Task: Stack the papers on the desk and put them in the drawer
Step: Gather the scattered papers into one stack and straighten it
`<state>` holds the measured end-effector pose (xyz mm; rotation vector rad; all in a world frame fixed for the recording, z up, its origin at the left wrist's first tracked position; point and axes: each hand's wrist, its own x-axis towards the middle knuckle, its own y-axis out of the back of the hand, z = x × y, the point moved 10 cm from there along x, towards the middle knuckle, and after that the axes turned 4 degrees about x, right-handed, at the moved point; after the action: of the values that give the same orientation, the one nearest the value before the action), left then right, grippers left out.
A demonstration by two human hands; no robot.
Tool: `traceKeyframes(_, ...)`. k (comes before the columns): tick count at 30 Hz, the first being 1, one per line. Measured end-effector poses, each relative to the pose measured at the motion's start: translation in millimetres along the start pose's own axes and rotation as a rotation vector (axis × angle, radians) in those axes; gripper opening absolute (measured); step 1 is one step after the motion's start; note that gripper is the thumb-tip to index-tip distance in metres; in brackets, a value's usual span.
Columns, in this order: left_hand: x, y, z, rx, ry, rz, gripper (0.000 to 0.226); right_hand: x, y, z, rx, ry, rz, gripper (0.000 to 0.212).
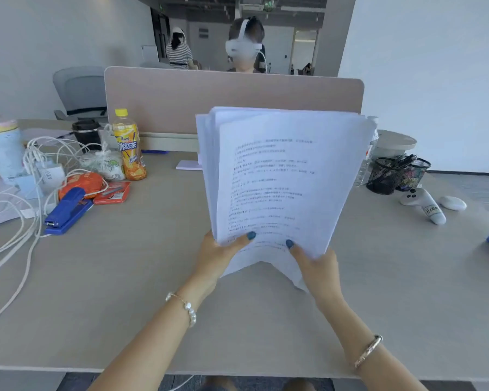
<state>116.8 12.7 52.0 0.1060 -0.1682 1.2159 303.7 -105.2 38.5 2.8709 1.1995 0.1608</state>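
Both hands (268, 258) around upright papers (283, 176)

White papers (283, 176) with dark printed lines, pinched by blue-painted nails. Pale grey-beige desk (124, 292). Near its left edge, a blue stapler (67, 211), red box (112, 192), orange packet (82, 184), white cables (17, 238); yellow-capped orange bottle (128, 145) behind. Toward the right edge, a black mesh holder (394, 174), white controller (424, 204).

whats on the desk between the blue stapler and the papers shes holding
Nothing: in the head view, bare desk runs from the stapler to the papers, which both hands, left and right, hold upright.
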Motion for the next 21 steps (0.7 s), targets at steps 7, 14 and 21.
traceKeyframes(7, 0, -18, -11, 0.023, 0.037, 0.044, 0.008, 8, 15, 6, -0.032, -0.068, 0.001, 0.015)
traceKeyframes(14, -9, -58, -2, 0.039, -0.010, -0.026, 0.019, 8, 49, 8, -0.083, 0.004, -0.013, 0.013)
traceKeyframes(21, -34, -140, 8, -0.086, 0.006, -0.204, 0.018, 1, 144, -4, -0.087, 0.050, 0.102, 0.015)
